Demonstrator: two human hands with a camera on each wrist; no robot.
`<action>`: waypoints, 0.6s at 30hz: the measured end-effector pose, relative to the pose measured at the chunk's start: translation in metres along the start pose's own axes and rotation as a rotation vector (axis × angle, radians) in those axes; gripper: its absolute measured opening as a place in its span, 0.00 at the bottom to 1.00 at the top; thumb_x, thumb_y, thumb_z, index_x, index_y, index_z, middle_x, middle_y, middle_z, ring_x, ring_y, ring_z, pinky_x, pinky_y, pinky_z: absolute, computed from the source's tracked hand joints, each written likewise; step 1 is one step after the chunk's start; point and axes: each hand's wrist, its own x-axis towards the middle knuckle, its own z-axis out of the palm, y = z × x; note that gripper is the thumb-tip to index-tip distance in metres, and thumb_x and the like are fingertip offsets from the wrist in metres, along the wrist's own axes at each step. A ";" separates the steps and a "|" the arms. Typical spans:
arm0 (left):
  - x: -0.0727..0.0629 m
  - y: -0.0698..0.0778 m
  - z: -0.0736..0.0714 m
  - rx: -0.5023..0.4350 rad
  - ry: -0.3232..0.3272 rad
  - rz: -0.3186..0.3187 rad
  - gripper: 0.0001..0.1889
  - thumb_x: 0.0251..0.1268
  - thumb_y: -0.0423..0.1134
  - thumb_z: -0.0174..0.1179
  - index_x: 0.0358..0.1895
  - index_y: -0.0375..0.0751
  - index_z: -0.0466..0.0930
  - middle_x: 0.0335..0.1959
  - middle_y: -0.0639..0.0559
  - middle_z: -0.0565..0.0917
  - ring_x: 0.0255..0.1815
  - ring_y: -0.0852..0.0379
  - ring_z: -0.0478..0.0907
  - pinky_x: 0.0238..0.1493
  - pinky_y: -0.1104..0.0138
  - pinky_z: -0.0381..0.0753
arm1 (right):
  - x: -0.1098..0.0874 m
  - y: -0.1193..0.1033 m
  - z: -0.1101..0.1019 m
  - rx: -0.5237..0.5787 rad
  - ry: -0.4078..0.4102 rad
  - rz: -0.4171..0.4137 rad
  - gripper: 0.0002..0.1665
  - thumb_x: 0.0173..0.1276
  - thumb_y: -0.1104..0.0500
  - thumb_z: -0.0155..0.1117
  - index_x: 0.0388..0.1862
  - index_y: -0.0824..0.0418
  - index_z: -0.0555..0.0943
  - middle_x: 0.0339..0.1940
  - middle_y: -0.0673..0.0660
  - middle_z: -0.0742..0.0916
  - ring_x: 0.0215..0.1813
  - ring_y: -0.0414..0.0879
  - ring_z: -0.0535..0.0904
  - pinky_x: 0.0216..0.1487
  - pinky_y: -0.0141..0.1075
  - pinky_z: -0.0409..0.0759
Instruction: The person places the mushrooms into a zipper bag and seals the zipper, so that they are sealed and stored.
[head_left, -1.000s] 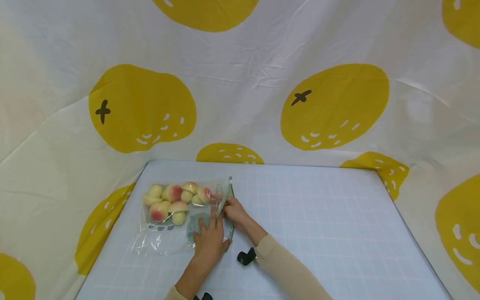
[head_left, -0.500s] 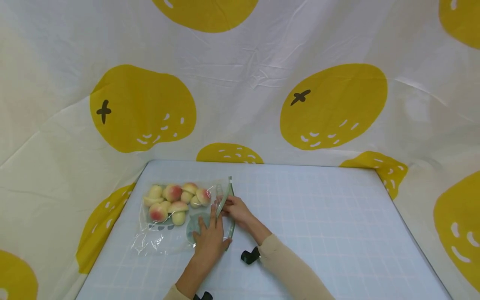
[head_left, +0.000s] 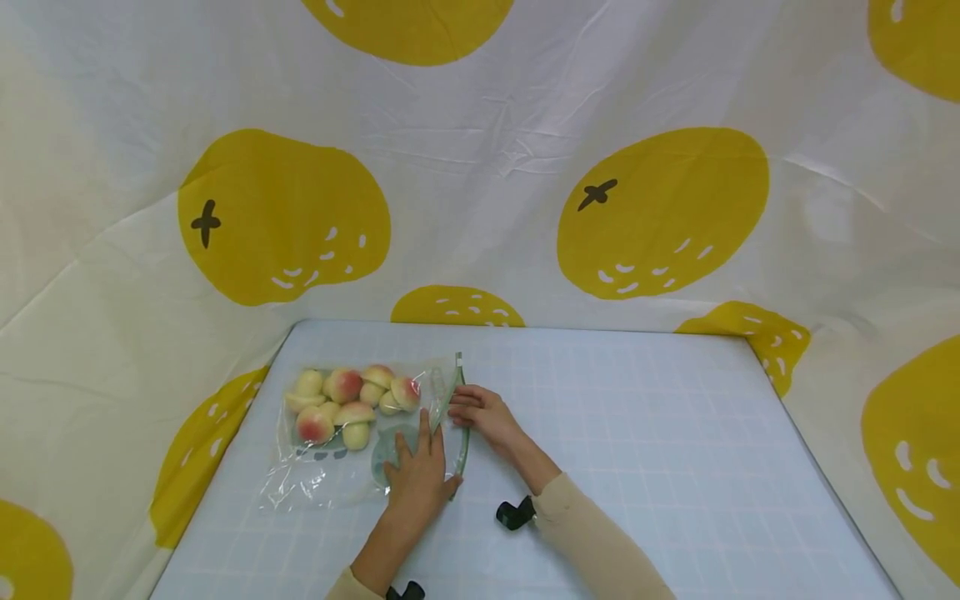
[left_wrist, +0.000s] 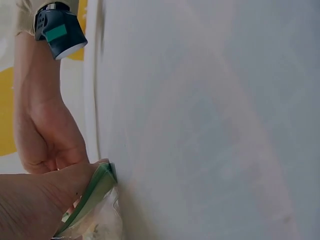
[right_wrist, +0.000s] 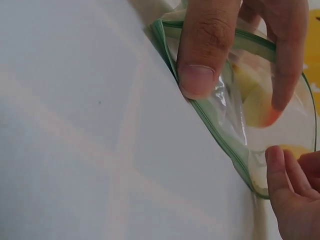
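A clear zip bag [head_left: 296, 483] with a green zip strip [head_left: 464, 458] lies on the table's left half. Inside it are several mushroom-shaped pieces [head_left: 345, 386], pale yellow with pinkish red caps. My left hand [head_left: 417, 479] rests on the bag near its mouth, fingers spread and thumb by the zip edge. My right hand [head_left: 491, 421] is at the mouth's far part, fingers fairly straight and near or touching the rim; its thumb is hidden in the head view. From the right wrist, the bag mouth [right_wrist: 222, 140] gapes, with my right hand [right_wrist: 297, 185] beside it.
The table [head_left: 637, 433] has a pale blue checked cover. A white curtain [head_left: 480, 208] with yellow fruit prints hangs behind and at the sides. A black wrist camera [head_left: 514, 513] sits at my right cuff.
My right hand has drawn back slightly to the right, its fingers coming away from the bag's upper flap. The left hand and the bag stay almost still.
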 end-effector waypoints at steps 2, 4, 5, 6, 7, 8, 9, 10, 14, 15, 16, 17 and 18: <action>0.000 0.000 -0.001 0.006 -0.002 0.000 0.48 0.50 0.54 0.77 0.72 0.34 0.66 0.80 0.37 0.50 0.67 0.17 0.57 0.46 0.25 0.67 | -0.002 -0.002 -0.004 -0.010 -0.004 -0.001 0.23 0.72 0.74 0.54 0.66 0.76 0.71 0.57 0.71 0.82 0.54 0.59 0.83 0.54 0.43 0.81; 0.000 0.000 -0.001 0.013 -0.004 0.004 0.48 0.50 0.54 0.77 0.72 0.33 0.66 0.80 0.37 0.50 0.67 0.17 0.57 0.46 0.25 0.68 | -0.005 -0.003 -0.008 -0.021 -0.005 -0.006 0.23 0.73 0.74 0.54 0.66 0.75 0.71 0.57 0.71 0.82 0.55 0.60 0.82 0.54 0.43 0.81; -0.001 0.000 -0.001 0.012 -0.003 0.005 0.48 0.50 0.54 0.77 0.72 0.33 0.66 0.80 0.37 0.50 0.67 0.17 0.58 0.46 0.25 0.68 | -0.006 -0.004 -0.009 -0.025 -0.006 -0.012 0.23 0.73 0.74 0.54 0.66 0.75 0.71 0.58 0.72 0.82 0.56 0.62 0.82 0.54 0.44 0.81; 0.000 0.000 -0.001 0.013 -0.003 0.005 0.49 0.50 0.54 0.77 0.72 0.33 0.66 0.80 0.37 0.50 0.67 0.17 0.58 0.45 0.25 0.68 | -0.007 -0.005 -0.011 -0.026 -0.004 -0.013 0.23 0.73 0.74 0.54 0.66 0.75 0.71 0.58 0.73 0.81 0.57 0.63 0.81 0.54 0.44 0.81; 0.000 0.000 -0.001 0.012 -0.002 0.007 0.49 0.50 0.54 0.77 0.72 0.33 0.66 0.80 0.37 0.51 0.67 0.16 0.58 0.45 0.25 0.68 | -0.008 -0.006 -0.013 -0.031 -0.002 -0.017 0.23 0.73 0.74 0.54 0.66 0.75 0.71 0.58 0.74 0.81 0.57 0.65 0.80 0.54 0.45 0.81; 0.000 0.000 -0.001 0.011 -0.002 0.008 0.49 0.50 0.54 0.77 0.72 0.33 0.66 0.80 0.36 0.51 0.67 0.16 0.58 0.45 0.25 0.68 | -0.010 -0.008 -0.014 -0.034 0.002 -0.020 0.23 0.73 0.74 0.54 0.66 0.75 0.71 0.59 0.74 0.80 0.58 0.65 0.80 0.54 0.45 0.81; 0.000 0.000 -0.001 0.010 0.001 0.010 0.49 0.50 0.54 0.77 0.72 0.33 0.66 0.79 0.36 0.51 0.66 0.16 0.58 0.45 0.25 0.68 | -0.011 -0.008 -0.016 -0.037 0.006 -0.022 0.23 0.73 0.74 0.54 0.66 0.75 0.71 0.59 0.75 0.80 0.58 0.66 0.80 0.54 0.45 0.81; 0.000 0.000 0.000 0.010 0.003 0.011 0.49 0.50 0.54 0.77 0.72 0.33 0.66 0.79 0.36 0.52 0.66 0.16 0.58 0.45 0.25 0.68 | -0.012 -0.009 -0.017 -0.044 0.010 -0.024 0.23 0.73 0.73 0.54 0.67 0.75 0.71 0.59 0.75 0.80 0.58 0.66 0.79 0.54 0.45 0.81; 0.001 -0.001 0.000 0.010 0.001 0.006 0.49 0.50 0.54 0.78 0.73 0.33 0.65 0.79 0.37 0.52 0.67 0.17 0.58 0.45 0.25 0.69 | -0.018 -0.013 -0.024 -0.066 0.022 -0.018 0.24 0.74 0.71 0.55 0.68 0.74 0.70 0.59 0.74 0.80 0.57 0.64 0.80 0.54 0.41 0.81; 0.001 -0.001 0.000 0.010 0.001 0.005 0.49 0.50 0.54 0.78 0.73 0.33 0.65 0.79 0.37 0.52 0.67 0.17 0.58 0.45 0.25 0.69 | -0.020 -0.014 -0.026 -0.068 0.025 -0.018 0.24 0.75 0.71 0.55 0.68 0.73 0.70 0.59 0.74 0.80 0.57 0.64 0.80 0.53 0.41 0.81; 0.001 -0.001 0.000 0.011 0.000 0.004 0.49 0.50 0.54 0.77 0.73 0.34 0.65 0.79 0.37 0.52 0.67 0.17 0.58 0.46 0.26 0.69 | -0.021 -0.014 -0.028 -0.071 0.024 -0.021 0.24 0.75 0.70 0.55 0.68 0.74 0.70 0.60 0.74 0.80 0.58 0.64 0.80 0.54 0.41 0.81; 0.001 -0.001 0.000 0.010 -0.003 0.002 0.49 0.50 0.54 0.77 0.73 0.34 0.65 0.79 0.37 0.52 0.67 0.17 0.58 0.46 0.26 0.69 | -0.023 -0.015 -0.030 -0.074 0.024 -0.027 0.24 0.75 0.70 0.54 0.69 0.74 0.69 0.60 0.74 0.80 0.58 0.63 0.80 0.54 0.41 0.81; 0.001 0.000 0.000 0.008 -0.006 0.001 0.49 0.50 0.54 0.77 0.73 0.34 0.65 0.80 0.38 0.51 0.67 0.17 0.58 0.46 0.26 0.69 | -0.025 -0.016 -0.033 -0.077 0.023 -0.035 0.25 0.75 0.70 0.54 0.69 0.75 0.69 0.60 0.75 0.79 0.58 0.64 0.80 0.54 0.41 0.81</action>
